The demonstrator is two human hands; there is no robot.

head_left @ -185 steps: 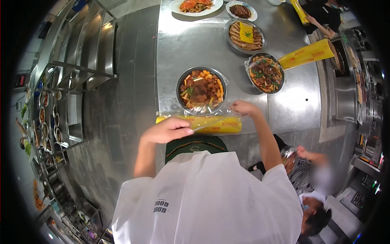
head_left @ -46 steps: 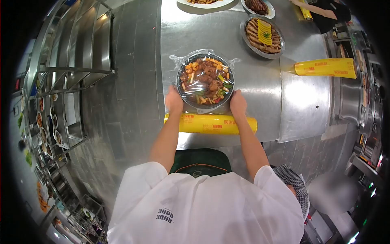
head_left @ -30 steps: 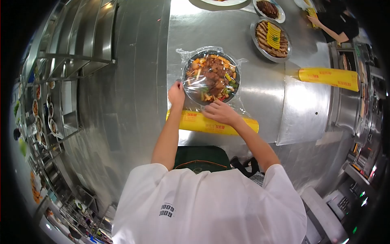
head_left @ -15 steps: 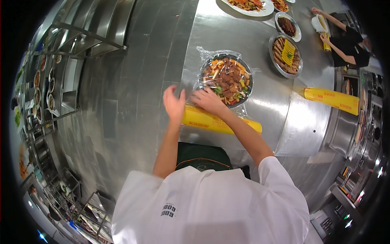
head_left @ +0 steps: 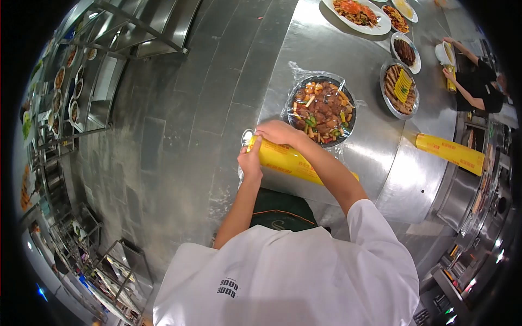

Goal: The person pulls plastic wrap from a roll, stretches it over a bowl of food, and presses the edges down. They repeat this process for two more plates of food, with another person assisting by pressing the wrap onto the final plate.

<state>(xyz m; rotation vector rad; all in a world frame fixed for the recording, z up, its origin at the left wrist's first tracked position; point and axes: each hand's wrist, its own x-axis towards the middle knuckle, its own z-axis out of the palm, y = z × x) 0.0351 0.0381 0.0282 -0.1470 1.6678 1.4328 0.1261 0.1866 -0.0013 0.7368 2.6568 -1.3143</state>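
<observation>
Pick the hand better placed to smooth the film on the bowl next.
Probably the right. The right hand is beside the bowl, its forearm reaching across the near roll; the left hand is farther off, at that roll's left end.

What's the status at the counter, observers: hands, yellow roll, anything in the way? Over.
Left hand and right hand at near yellow roll, one end; exact grip unclear. Film-covered pan close beyond. Right forearm crosses over roll.
</observation>
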